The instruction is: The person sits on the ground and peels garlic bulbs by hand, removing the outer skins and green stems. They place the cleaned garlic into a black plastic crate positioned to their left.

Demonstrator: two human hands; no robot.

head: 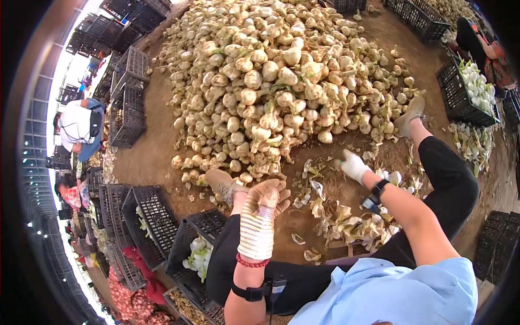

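A large heap of garlic bulbs (260, 81) with dry, dirty skins lies on the dirt floor in front of me. My left hand (266, 199), in a soiled work glove with a striped cuff, is raised at the heap's near edge with fingers curled; whether something sits in them cannot be made out. To its right, my right hand (353, 165), in a white glove, hovers above the floor beside the heap, blurred, with a small greenish thing at its fingertips that is unclear. Loose peeled garlic skins (345, 221) lie between my legs.
Black plastic crates with cleaned white garlic (199, 256) stand at my left; another crate (467, 97) stands at the far right, near a person (495, 61). More crates (128, 115) and people, one in a white shirt (81, 124), are at the left. My shoes touch the heap's edge.
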